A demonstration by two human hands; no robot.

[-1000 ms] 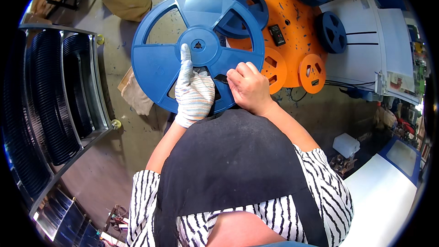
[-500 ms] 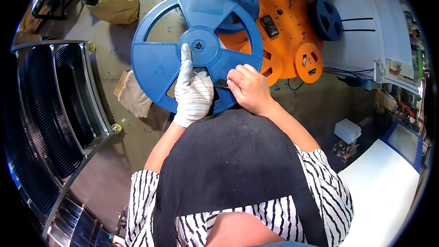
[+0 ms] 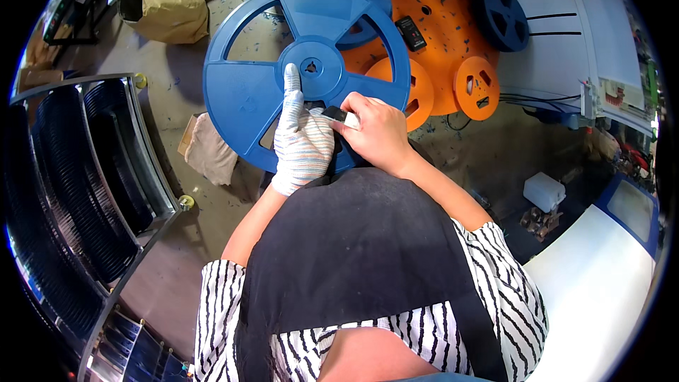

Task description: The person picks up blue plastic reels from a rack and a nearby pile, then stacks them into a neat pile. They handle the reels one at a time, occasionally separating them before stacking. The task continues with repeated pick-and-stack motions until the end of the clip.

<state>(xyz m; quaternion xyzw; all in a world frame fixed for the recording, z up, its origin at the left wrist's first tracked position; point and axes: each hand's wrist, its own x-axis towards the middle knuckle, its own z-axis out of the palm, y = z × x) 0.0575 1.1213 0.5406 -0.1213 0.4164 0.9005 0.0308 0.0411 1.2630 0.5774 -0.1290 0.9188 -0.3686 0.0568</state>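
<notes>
A large blue plastic reel (image 3: 244, 95) with cut-out windows and a round hub stands in front of my chest. My left hand (image 3: 303, 143), in a striped knit glove, grips it through a lower window, thumb lying up against the hub. My bare right hand (image 3: 375, 131) is closed on a small dark tool (image 3: 334, 113) with a thin light tip, which looks like a blade. The tip points left toward the gloved fingers at the window's edge. The tool's exact kind is hard to make out, as my fingers cover part of it.
Beyond the reel is an orange round table (image 3: 453, 42) strewn with blue shavings, bearing orange discs (image 3: 475, 88), a black box-shaped device (image 3: 410, 34) and blue reels (image 3: 499, 18). At left stands a metal rack (image 3: 159, 163) of dark reels. A brown paper sack (image 3: 166, 10) sits far left.
My right hand has moved slightly left and up, bringing the tool closer to the gloved fingers. The reel has barely shifted in my left hand's hold.
</notes>
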